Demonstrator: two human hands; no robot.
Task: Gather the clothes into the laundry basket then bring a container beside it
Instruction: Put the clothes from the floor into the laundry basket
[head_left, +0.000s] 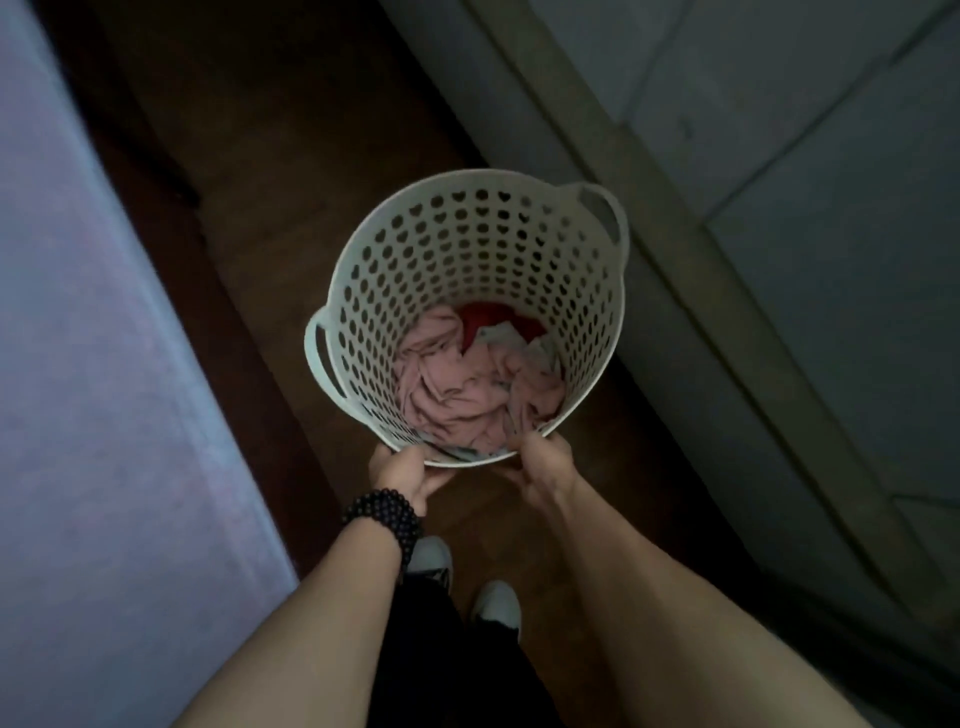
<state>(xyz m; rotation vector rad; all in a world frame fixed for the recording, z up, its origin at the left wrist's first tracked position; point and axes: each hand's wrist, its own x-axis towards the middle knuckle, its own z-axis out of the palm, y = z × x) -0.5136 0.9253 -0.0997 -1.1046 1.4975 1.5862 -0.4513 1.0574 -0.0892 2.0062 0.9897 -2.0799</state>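
A round white laundry basket (467, 244) with heart-shaped holes and two loop handles is in the middle of the head view, above a dark wooden floor. Inside lie pink clothes (457, 384), a red garment (493, 319) and some pale cloth. My left hand (402, 470), with a dark bead bracelet on the wrist, grips the near rim. My right hand (545, 460) grips the same rim a little to the right. No separate container is in view.
A bed with a lilac sheet (93, 389) and a dark wooden frame runs along the left. Grey panelled doors (805, 234) stand on the right. The brown floor (291, 130) forms a narrow lane between them. My white shoes (496, 603) show below.
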